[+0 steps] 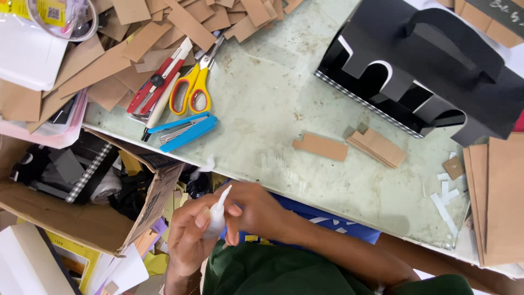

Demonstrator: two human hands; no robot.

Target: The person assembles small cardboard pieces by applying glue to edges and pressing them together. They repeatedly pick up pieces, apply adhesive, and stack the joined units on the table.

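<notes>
1. Pale green and scuffed, the worktable (262, 104) filled the middle of the frame, with clutter crowding its left and upper edges.
2. At the lower left, an open cardboard box (82, 218) sat below the table edge, stuffed with dark scraps and paper.
3. Across the upper left, a heap of brown cardboard strips (136, 43) spread over the table; against it lay a red utility knife (155, 82), yellow-handled scissors (191, 82) and, just below them, a blue stapler (183, 131).
4. At the lower centre, below the table edge, the left hand (188, 237) was wrapped around a small white glue bottle (217, 216), its nozzle pointing up toward the table.
5. The right hand (256, 210) met it from the right, fingers pinched narrowly on the bottle near the nozzle, so both hands held the bottle together.
6. Right of centre on the table, a single brown card piece (320, 146) lay just beside a small stack of the same pieces (377, 147).
7. At the upper right, a black paper carrier box with a handle (426, 71) rested on the table.
8. Along the right edge, larger brown card sheets (499, 196) lay stacked, with white paper slips (445, 202) scattered just beside them.
</notes>
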